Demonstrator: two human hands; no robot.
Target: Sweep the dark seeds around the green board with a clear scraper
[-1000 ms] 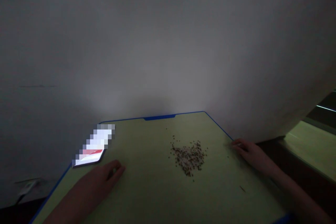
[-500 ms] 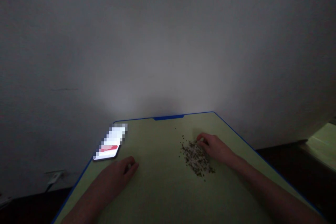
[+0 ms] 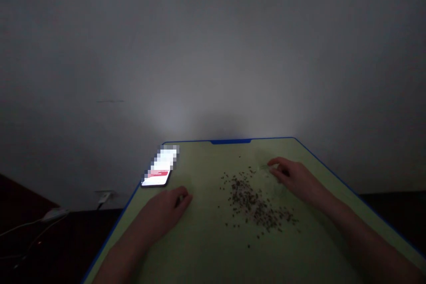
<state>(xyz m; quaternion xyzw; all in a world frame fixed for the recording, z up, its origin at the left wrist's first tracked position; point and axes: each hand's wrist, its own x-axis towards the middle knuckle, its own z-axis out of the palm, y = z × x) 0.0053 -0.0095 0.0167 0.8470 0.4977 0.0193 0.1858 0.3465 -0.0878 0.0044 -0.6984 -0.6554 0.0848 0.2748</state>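
Observation:
Small dark grains [image 3: 254, 204], like seeds, lie scattered in a loose heap on the green table top [image 3: 206, 239]. Just beyond the heap's right side is my right hand [image 3: 293, 177], thumb and forefinger pinched on a faint see-through piece that looks like thin clear plastic [image 3: 264, 167]. Its outline is hard to make out in the dim light. My left hand [image 3: 169, 206] rests on the table left of the grains, fingers curled in. A small pale spot shows between its thumb and forefinger; what it is, I cannot tell.
A phone [image 3: 159, 168] with a lit, blurred screen lies at the table's far left edge. The blue-edged table stands against a grey wall [image 3: 213, 53]. White cables and a plug [image 3: 104, 197] are down at the left.
The grains now lie spread wider, toward the front and right. My right hand has drawn away from the heap to the right. My left hand keeps its curl. The view has turned slightly left.

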